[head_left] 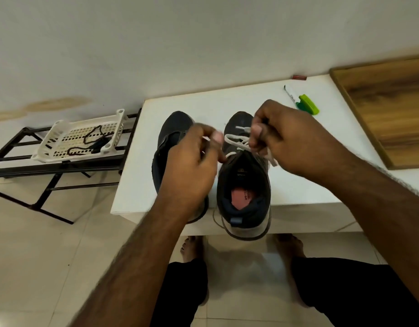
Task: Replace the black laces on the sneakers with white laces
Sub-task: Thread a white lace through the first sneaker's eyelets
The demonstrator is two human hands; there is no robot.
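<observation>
Partly, left hand [192, 159] hides left sneaker [170, 138].

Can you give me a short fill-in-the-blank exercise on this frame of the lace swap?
1. Both hands, left hand and right hand, pinch a ____ lace on the right sneaker.
2. The removed black laces lie in the white ____ on the rack.
3. The marker on the table has a ____ cap.

Missing words: white; basket; green
</observation>
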